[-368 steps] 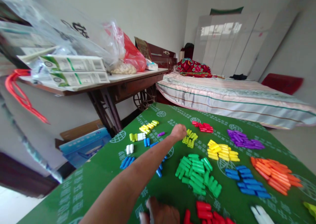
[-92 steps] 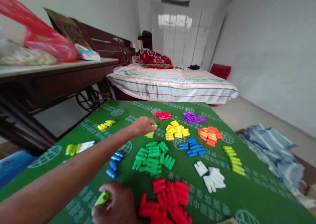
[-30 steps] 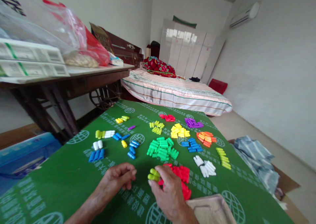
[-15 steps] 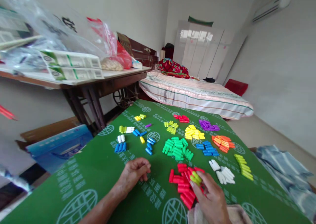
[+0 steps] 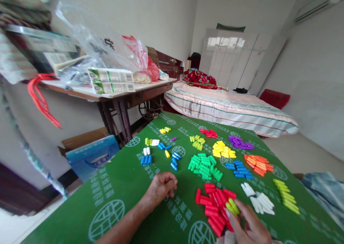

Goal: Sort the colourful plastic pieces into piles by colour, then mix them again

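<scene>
My right hand (image 5: pixel 248 222) pinches a few yellow-green plastic tubes (image 5: pixel 232 206) between thumb and fingers. They are held over the right side of a heap of red tubes (image 5: pixel 215 208), which they partly cover. My left hand (image 5: pixel 162 186) rests on the green table to the left of the red heap. Its fingers are curled in, hiding anything inside them. Beyond the hands lie a pile of green tubes (image 5: pixel 202 166) and a group of blue tubes (image 5: pixel 239 169). White tubes (image 5: pixel 259 199) lie to the right of the red heap.
Yellow (image 5: pixel 223 149), orange (image 5: pixel 258 164) and purple tubes (image 5: pixel 240 142) lie farther back on the green table (image 5: pixel 139 208). A row of yellow-green tubes (image 5: pixel 286 196) lies at right. Small mixed groups sit at left. A side table (image 5: pixel 142 93) and a bed (image 5: pixel 228 111) stand beyond.
The camera view has turned left, so everything appears farther right. My right hand has drawn slightly nearer to me with the yellow-green tubes. My left hand stays curled on the table.
</scene>
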### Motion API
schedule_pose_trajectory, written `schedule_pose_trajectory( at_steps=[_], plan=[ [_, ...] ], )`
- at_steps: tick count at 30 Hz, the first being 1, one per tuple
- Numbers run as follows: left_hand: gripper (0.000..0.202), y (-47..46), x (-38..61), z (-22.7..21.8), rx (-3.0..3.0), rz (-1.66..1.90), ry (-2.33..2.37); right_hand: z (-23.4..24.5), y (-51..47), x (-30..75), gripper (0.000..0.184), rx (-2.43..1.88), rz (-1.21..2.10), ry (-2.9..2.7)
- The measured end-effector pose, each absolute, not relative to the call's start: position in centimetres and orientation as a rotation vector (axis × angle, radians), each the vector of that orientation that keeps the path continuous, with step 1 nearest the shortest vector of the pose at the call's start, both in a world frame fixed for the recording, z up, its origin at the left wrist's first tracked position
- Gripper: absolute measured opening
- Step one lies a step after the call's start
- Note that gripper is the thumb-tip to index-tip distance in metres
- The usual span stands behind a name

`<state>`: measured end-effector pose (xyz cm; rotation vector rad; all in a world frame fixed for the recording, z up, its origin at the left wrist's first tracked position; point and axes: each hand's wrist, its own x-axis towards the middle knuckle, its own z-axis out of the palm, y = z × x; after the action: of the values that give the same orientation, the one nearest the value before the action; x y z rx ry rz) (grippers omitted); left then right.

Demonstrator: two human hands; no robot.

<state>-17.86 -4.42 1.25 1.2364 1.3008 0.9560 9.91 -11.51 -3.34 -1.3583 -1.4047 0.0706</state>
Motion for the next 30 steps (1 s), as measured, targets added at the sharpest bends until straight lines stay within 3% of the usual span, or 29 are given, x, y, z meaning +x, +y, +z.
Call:
schedule_pose_trajectory(
  at_steps=[17,24,30],
  plan=[
    [0.028,-1.4,-18.3,2.3,1.424,0.908,1.448,-3.9,-12.6,10.9,0.026,-1.402,0.122,-1.453],
    [0.027,-1.0,-18.4,1.5,1.64,0.887,1.464,-2.4,-12.2,13.7,0.029,-1.525,-0.044,-1.548],
    [0.023,-1.4,-18.5,1.4,1.736,0.889,1.512,-0.7,-8.4,22.4,0.034,-1.926,-0.329,-1.556]
  ],
)
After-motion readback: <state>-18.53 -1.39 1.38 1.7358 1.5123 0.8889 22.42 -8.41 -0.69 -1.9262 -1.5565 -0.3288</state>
